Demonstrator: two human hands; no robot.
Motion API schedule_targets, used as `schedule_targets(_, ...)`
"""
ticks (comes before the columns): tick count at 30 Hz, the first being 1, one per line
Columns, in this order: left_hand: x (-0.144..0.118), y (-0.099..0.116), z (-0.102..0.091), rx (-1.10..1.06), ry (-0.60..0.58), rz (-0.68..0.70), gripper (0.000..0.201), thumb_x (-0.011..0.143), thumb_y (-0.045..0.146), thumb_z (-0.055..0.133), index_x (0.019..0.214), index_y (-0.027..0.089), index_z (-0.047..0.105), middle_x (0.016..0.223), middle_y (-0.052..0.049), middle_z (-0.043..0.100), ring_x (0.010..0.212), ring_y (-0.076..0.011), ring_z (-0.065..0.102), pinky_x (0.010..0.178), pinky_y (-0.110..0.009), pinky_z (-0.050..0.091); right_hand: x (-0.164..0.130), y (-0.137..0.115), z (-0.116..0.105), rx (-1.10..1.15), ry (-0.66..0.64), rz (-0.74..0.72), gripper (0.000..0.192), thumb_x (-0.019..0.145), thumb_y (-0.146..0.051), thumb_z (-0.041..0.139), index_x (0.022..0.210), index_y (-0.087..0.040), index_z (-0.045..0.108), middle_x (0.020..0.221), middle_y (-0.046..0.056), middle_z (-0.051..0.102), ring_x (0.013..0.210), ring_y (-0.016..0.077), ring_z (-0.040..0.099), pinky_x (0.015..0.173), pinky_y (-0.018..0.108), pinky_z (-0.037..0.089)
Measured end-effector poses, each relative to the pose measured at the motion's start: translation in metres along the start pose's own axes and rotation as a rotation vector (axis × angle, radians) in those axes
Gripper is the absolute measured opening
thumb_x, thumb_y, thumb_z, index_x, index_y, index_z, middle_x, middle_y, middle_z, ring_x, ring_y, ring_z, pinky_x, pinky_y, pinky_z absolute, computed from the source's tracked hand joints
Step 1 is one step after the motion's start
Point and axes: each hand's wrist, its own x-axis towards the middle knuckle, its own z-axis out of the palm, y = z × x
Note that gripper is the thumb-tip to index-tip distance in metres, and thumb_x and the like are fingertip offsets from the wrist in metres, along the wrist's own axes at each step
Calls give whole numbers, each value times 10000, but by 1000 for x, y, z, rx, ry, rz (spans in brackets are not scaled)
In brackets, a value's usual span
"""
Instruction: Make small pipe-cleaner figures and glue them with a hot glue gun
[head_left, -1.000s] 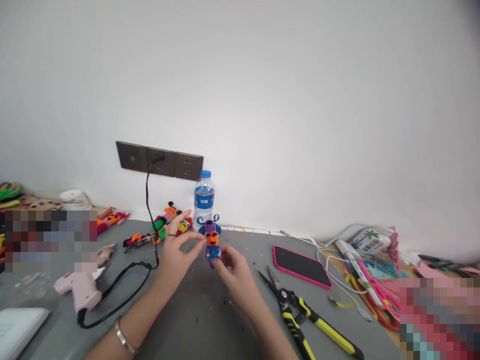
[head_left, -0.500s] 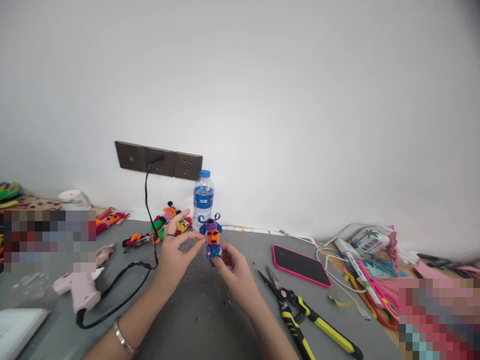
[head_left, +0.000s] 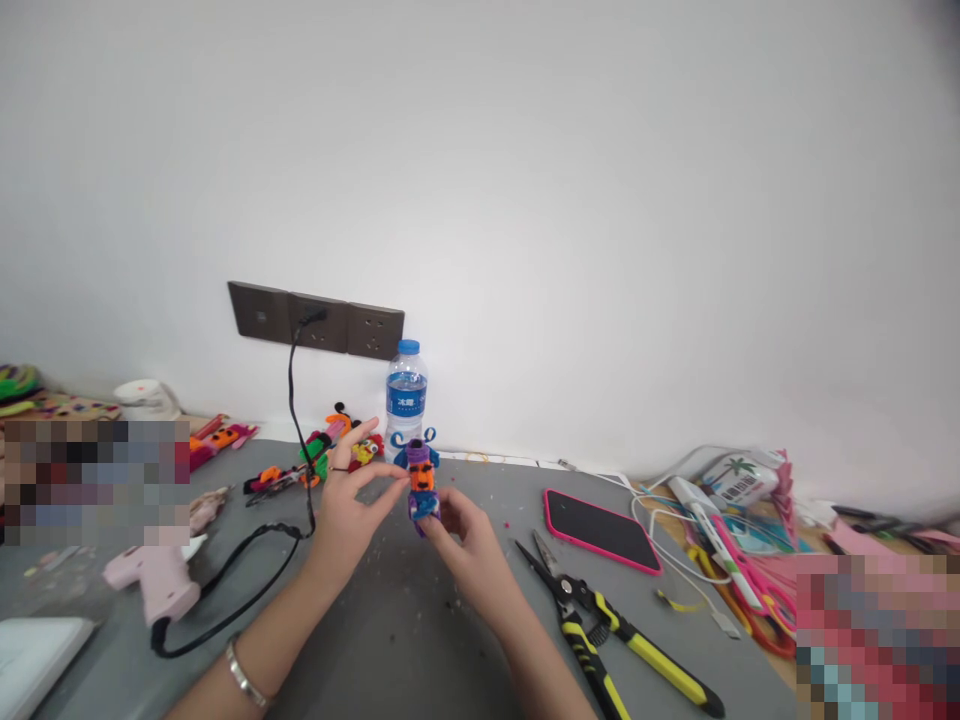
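Figure [head_left: 421, 480] shifted slightly left; both hands keep hold, unchanged.

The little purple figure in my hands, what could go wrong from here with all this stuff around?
The figure is pinched only by fingertips of the left hand and right hand, so it could slip or get squashed. The glue gun lies plugged in by the left forearm; its cord might snag, and its tip may be hot. The cutters lie open-bladed near the right wrist.
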Motion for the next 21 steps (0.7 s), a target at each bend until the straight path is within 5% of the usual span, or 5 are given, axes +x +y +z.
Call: schedule_targets(21,2,-4,-2,53,-18,35,137,866,254,617,785,261,728,1307,-36,553,1261,-293,484,1049,-487,418,4,7,-2,75,38,36,278,830,-443,579,856,-167,606,720,9,581,651,156,524,616,260,424)
